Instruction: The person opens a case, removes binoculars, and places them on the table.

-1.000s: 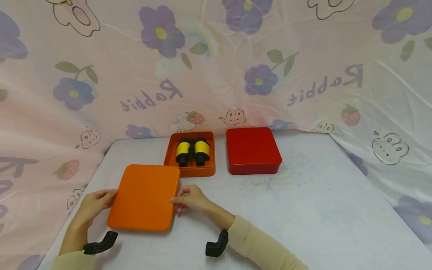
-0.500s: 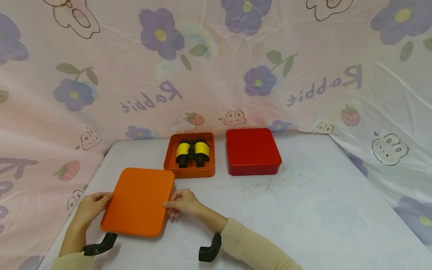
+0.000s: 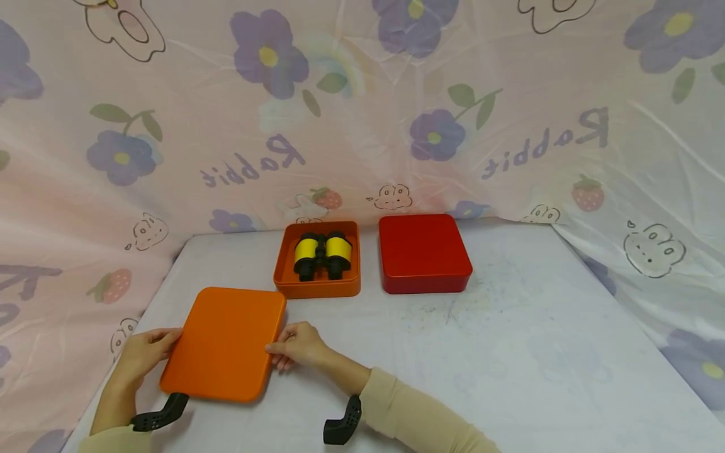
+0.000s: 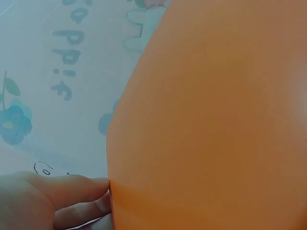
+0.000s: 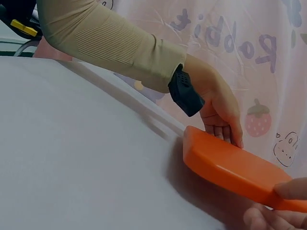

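An orange square lid (image 3: 223,345) is held between both hands at the front left of the table. My left hand (image 3: 141,360) grips its left edge, fingers reaching beneath it. On the opposite edge my right hand (image 3: 300,346) pinches the rim, thumb on top. The right wrist view shows the lid (image 5: 230,165) raised a little over the table, with a shadow under it. Behind it stands an orange box (image 3: 289,288) without a cover, and black and yellow binoculars (image 3: 321,255) lie inside.
A red box (image 3: 425,255), covered on top, stands to the right of the orange one. White cloth covers the table (image 3: 510,352). A printed curtain (image 3: 362,126) hangs close behind the boxes.
Both hands have drawn the orange lid toward the front left, away from the orange box. It no longer overlaps the box's corner in the head view. The boxes and binoculars stayed put.
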